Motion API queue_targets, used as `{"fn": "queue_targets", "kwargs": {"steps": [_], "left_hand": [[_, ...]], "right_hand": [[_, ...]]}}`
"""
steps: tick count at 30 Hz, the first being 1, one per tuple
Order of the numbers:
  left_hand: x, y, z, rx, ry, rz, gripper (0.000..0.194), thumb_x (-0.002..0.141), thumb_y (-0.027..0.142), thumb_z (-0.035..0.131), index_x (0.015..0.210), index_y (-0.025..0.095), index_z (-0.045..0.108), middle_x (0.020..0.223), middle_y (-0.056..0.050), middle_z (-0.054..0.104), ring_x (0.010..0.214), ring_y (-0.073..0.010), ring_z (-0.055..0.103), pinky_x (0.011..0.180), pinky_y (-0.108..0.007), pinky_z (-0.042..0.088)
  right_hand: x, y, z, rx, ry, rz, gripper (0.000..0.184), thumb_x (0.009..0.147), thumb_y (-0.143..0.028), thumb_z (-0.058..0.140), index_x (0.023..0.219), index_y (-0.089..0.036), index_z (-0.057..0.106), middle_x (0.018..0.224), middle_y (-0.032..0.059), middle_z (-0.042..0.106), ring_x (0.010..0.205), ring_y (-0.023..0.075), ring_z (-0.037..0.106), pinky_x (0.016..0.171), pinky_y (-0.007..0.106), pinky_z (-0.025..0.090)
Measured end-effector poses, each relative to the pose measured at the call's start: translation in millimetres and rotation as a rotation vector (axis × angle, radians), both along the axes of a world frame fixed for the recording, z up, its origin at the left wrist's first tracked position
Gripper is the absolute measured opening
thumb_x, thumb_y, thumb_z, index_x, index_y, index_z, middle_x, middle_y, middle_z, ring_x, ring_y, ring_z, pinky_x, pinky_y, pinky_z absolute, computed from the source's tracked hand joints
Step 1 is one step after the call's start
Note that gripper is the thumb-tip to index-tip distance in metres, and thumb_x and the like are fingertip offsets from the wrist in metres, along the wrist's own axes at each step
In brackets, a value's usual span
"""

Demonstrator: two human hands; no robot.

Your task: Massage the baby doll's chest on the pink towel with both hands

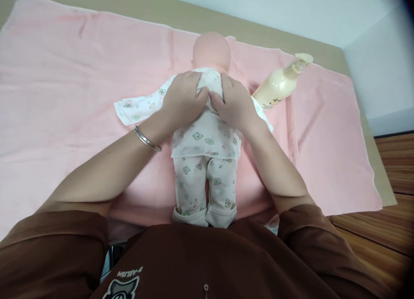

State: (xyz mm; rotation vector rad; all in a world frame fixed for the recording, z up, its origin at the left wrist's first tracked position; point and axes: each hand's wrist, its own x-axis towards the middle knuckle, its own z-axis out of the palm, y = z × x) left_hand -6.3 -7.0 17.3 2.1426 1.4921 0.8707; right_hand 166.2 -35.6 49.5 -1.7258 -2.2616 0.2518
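Observation:
A baby doll lies face down, its head pointing away from me. It wears a white long-sleeved top and matching trousers, both printed with small animal figures. Flat on the left side of its upper back rests my left hand, fingers stretched toward the shoulder. My right hand lies the same way on the right side. The two thumbs nearly meet over the middle of the back. Neither hand grips anything. One sleeve spreads out to the left; the other is partly hidden behind my right wrist.
A pink towel lies under the doll, covering most of the table. Right of the doll, a cream-coloured pump bottle appears tilted in view. A white wall stands behind, and wooden flooring shows at right.

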Motion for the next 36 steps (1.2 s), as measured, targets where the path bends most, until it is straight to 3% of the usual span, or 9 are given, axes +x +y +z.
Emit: {"fn": "queue_targets", "kwargs": {"steps": [3, 6, 9, 12, 16, 20, 24, 32, 36], "left_hand": [[-4, 13, -5.7, -0.100, 0.010, 0.061, 0.072, 0.093, 0.079, 0.034, 0.124, 0.023, 0.066, 0.125, -0.009, 0.069, 0.119, -0.0342, 0.055, 0.112, -0.053, 0.039], [-6, 17, -9.7, -0.098, 0.020, 0.033, 0.077, 0.094, 0.082, 0.028, 0.130, 0.024, 0.063, 0.127, -0.010, 0.067, 0.124, -0.0371, 0.053, 0.113, -0.055, 0.034], [-2, 4, -5.9, -0.030, 0.040, 0.004, 0.067, 0.097, 0.077, 0.028, 0.124, 0.027, 0.063, 0.122, -0.011, 0.068, 0.124, -0.0386, 0.053, 0.113, -0.058, 0.035], [4, -16, 3.7, 0.083, 0.065, -0.021, 0.052, 0.102, 0.061, 0.031, 0.120, 0.025, 0.064, 0.125, -0.014, 0.066, 0.125, -0.0382, 0.053, 0.113, -0.059, 0.038], [7, -22, 10.4, 0.121, 0.086, -0.052, 0.046, 0.101, 0.050, 0.033, 0.119, 0.023, 0.067, 0.126, -0.015, 0.067, 0.126, -0.0366, 0.054, 0.114, -0.058, 0.041], [-2, 4, 1.8, -0.031, 0.032, 0.050, 0.061, 0.094, 0.066, 0.035, 0.120, 0.022, 0.068, 0.123, -0.012, 0.069, 0.119, -0.0346, 0.056, 0.113, -0.058, 0.041], [-8, 16, -6.9, -0.068, 0.044, 0.048, 0.065, 0.096, 0.073, 0.029, 0.115, 0.023, 0.067, 0.116, -0.013, 0.068, 0.115, -0.0355, 0.058, 0.107, -0.056, 0.042], [3, -24, 10.0, 0.153, 0.100, -0.100, 0.037, 0.103, 0.044, 0.033, 0.109, 0.025, 0.064, 0.122, -0.017, 0.065, 0.124, -0.0382, 0.056, 0.110, -0.059, 0.044], [0, -12, 6.2, 0.113, 0.037, -0.068, 0.030, 0.102, 0.052, 0.044, 0.097, 0.028, 0.062, 0.112, -0.012, 0.067, 0.119, -0.0376, 0.058, 0.108, -0.058, 0.047]], "right_hand": [[-14, -20, 1.5, 0.069, -0.087, 0.019, 0.062, 0.111, -0.039, 0.030, 0.158, 0.001, 0.041, 0.158, 0.0230, 0.052, 0.149, 0.0353, 0.048, 0.132, 0.047, 0.036], [-23, -29, 3.2, 0.037, -0.129, -0.041, 0.064, 0.111, -0.034, 0.031, 0.165, 0.002, 0.032, 0.169, 0.0226, 0.038, 0.161, 0.0375, 0.035, 0.139, 0.048, 0.027], [-16, -18, 3.8, 0.015, -0.047, -0.070, 0.058, 0.112, -0.037, 0.033, 0.156, -0.001, 0.046, 0.159, 0.0215, 0.053, 0.154, 0.0369, 0.046, 0.131, 0.050, 0.039], [0, 5, 1.1, -0.066, 0.053, -0.144, 0.058, 0.111, -0.052, 0.031, 0.134, -0.009, 0.062, 0.133, 0.0186, 0.069, 0.130, 0.0358, 0.064, 0.113, 0.053, 0.053], [7, 15, -2.2, -0.126, 0.026, -0.188, 0.067, 0.110, -0.061, 0.026, 0.132, -0.009, 0.062, 0.129, 0.0200, 0.069, 0.124, 0.0367, 0.066, 0.110, 0.056, 0.053], [-14, -16, 1.2, 0.027, -0.104, -0.083, 0.058, 0.110, -0.037, 0.030, 0.146, 0.004, 0.050, 0.145, 0.0272, 0.059, 0.145, 0.0405, 0.052, 0.128, 0.057, 0.040], [-30, -38, 5.8, 0.005, -0.060, -0.055, 0.055, 0.106, -0.029, 0.034, 0.151, 0.002, 0.045, 0.159, 0.0262, 0.048, 0.159, 0.0399, 0.038, 0.138, 0.059, 0.026], [0, 10, -1.4, -0.096, 0.048, -0.186, 0.063, 0.109, -0.059, 0.032, 0.130, -0.009, 0.063, 0.128, 0.0195, 0.069, 0.124, 0.0376, 0.065, 0.109, 0.057, 0.055], [-4, 0, -0.4, 0.001, -0.060, -0.131, 0.050, 0.111, -0.047, 0.034, 0.126, -0.008, 0.062, 0.124, 0.0193, 0.068, 0.121, 0.0360, 0.065, 0.110, 0.056, 0.053]]}}
